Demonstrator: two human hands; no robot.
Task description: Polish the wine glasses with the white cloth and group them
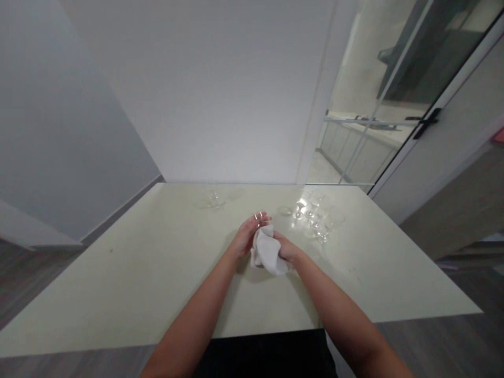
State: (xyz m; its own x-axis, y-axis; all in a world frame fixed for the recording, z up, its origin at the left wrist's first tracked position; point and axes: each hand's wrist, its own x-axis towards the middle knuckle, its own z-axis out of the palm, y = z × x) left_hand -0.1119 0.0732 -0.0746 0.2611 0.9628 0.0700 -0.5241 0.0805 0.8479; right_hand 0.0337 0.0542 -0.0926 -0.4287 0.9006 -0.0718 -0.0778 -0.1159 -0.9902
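Observation:
My left hand (247, 234) is curled around a small clear glass (259, 217), whose rim shows above my fingers. My right hand (287, 250) grips a white cloth (268, 252) bunched against the glass. Both hands hover over the middle of a pale cream table (129, 273). The lower part of the glass is hidden by the cloth and my fingers.
Several clear stemmed glasses (317, 218) stand in a cluster to the right of my hands. Another glass (214, 198) sits at the far middle of the table. A white wall rises behind, and a glass door with a black handle (427, 122) is at the right.

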